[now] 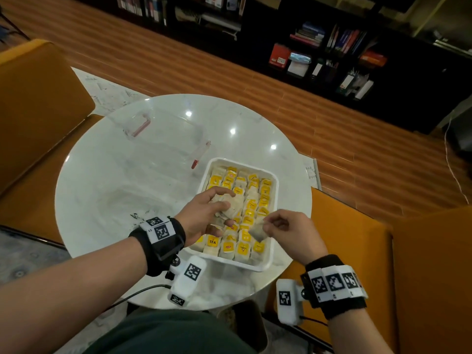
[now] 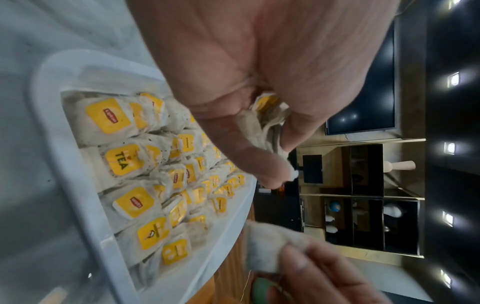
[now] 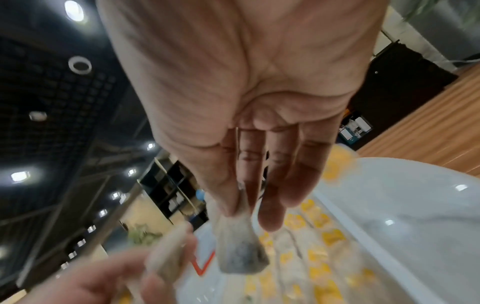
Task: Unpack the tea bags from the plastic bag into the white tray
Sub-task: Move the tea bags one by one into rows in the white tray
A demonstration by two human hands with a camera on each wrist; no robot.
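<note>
Your left hand [image 1: 204, 213] grips a clump of tea bags [image 1: 231, 206] above the near half of the tray [image 1: 263, 267], fingers curled round it. Your right hand [image 1: 288, 229] pinches a single bag [image 1: 256, 232] by one edge between thumb and fingers; it hangs over the tray's near right part, just beside the clump but apart from it.

The tray sits on the round table [image 1: 102, 187], already packed with rows of yellow-tagged bags. A clear bag with a red zip [image 1: 163, 139] lies flat on the table behind the tray and looks empty, though its transparency makes that uncertain.

Step in hand, by my judgement: placing bags one at a time from the clump. The task appears near its end.

Next move: find a gap among the rows, lower the single bag into it, then release. Gaps are few; expect to stack on top.
</note>
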